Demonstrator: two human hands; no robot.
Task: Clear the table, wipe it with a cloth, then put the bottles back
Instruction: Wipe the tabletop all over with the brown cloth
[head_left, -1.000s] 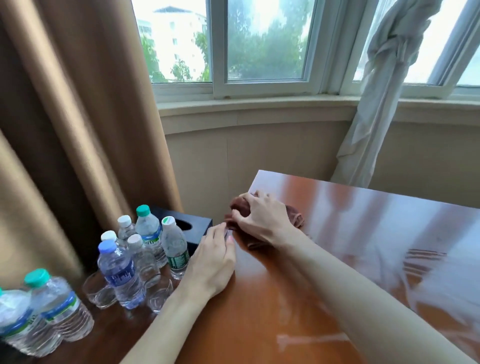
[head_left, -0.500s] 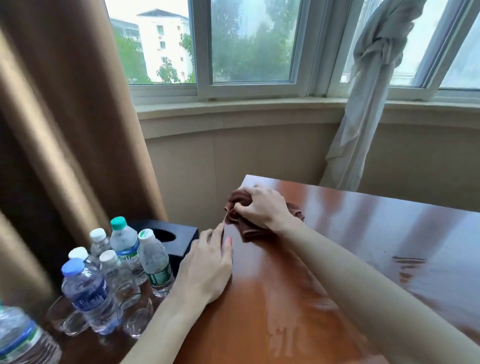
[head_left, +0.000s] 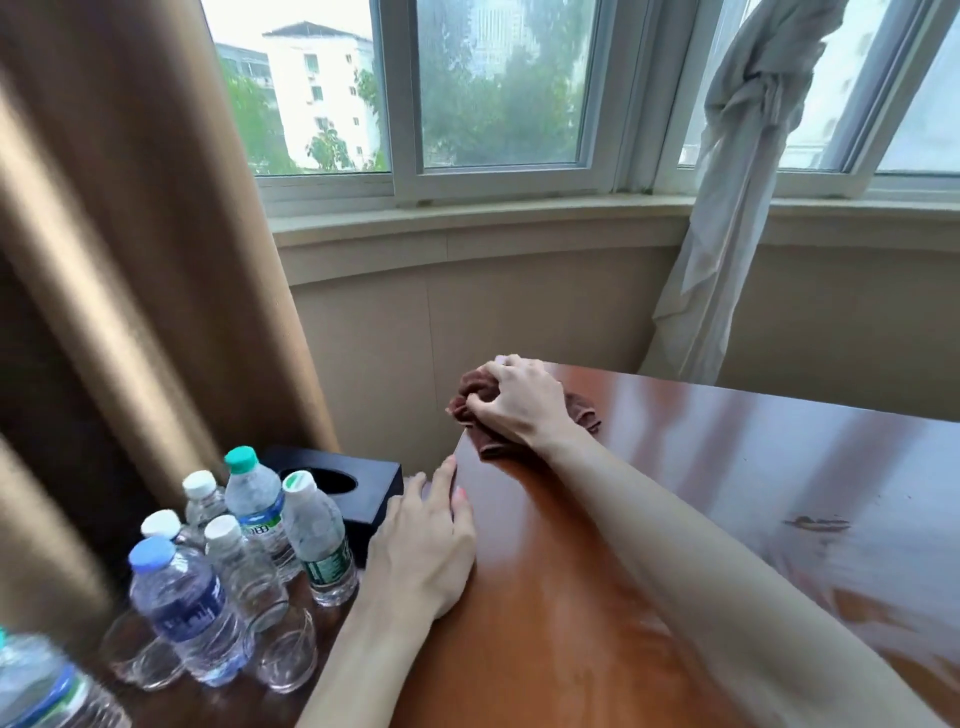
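Observation:
My right hand (head_left: 519, 402) grips a bunched brown cloth (head_left: 581, 408) at the far left corner of the glossy wooden table (head_left: 727, 493). My left hand (head_left: 423, 540) lies flat with straight fingers on the table's left edge, nearer to me. Several water bottles (head_left: 254, 512) with white, green and blue caps stand upright on a lower dark surface to the left of the table, apart from both hands. Another bottle (head_left: 47, 686) is cut off at the bottom left corner.
A dark tissue box (head_left: 358, 488) sits behind the bottles, close to my left hand. Clear drinking glasses (head_left: 285, 654) stand among the bottles. A brown curtain (head_left: 130, 260) hangs at left, a knotted white curtain (head_left: 737, 182) at the window beyond.
My right hand has pushed the cloth further away, out to the table's far left corner. My left hand stayed flat on the left edge. The view tilted up.

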